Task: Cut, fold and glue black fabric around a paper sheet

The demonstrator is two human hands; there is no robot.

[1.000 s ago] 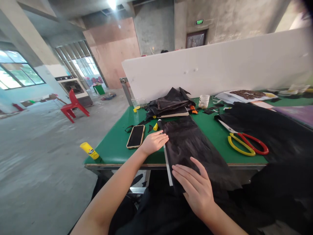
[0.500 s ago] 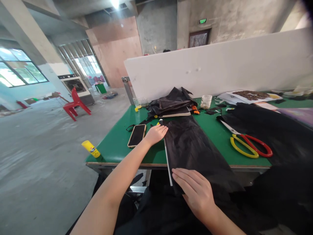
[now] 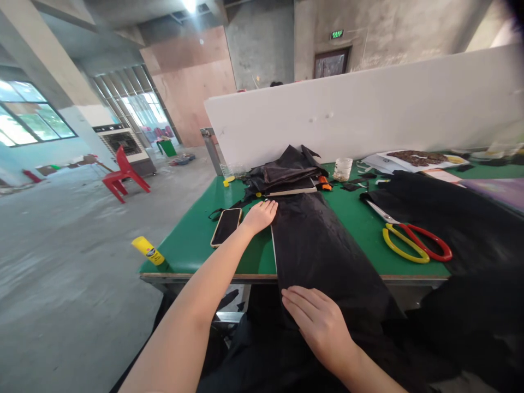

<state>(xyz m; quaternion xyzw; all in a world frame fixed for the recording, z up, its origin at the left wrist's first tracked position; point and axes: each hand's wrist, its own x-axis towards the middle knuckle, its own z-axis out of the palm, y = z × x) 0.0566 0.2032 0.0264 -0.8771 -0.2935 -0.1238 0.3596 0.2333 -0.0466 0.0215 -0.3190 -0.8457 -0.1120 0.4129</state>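
Note:
A black sheet [image 3: 315,245], thin and slightly creased, stretches from the table over its front edge. A narrow white edge [image 3: 274,251] shows along its left side. My left hand [image 3: 261,216] is at the sheet's far left corner, fingers together at its edge and thumb hidden. At the near left corner, past the table edge, my right hand [image 3: 317,316] has its fingers over the sheet; that thumb is hidden too. Both hands appear closed on the sheet's edge. Close to my left hand lies a phone [image 3: 226,227].
Scissors [image 3: 415,240] with red and yellow handles lie on the green table [image 3: 245,262] at right, beside more black material [image 3: 434,213]. A glue stick [image 3: 148,250] stands at the left corner. Behind are a black bundle [image 3: 286,166], a clear cup [image 3: 343,169] and a white panel [image 3: 327,109].
The black sheet's left edge has shifted left over the white edge, leaving a thinner white strip, and the sheet looks smoother. My left hand has moved slightly up, my right slightly left.

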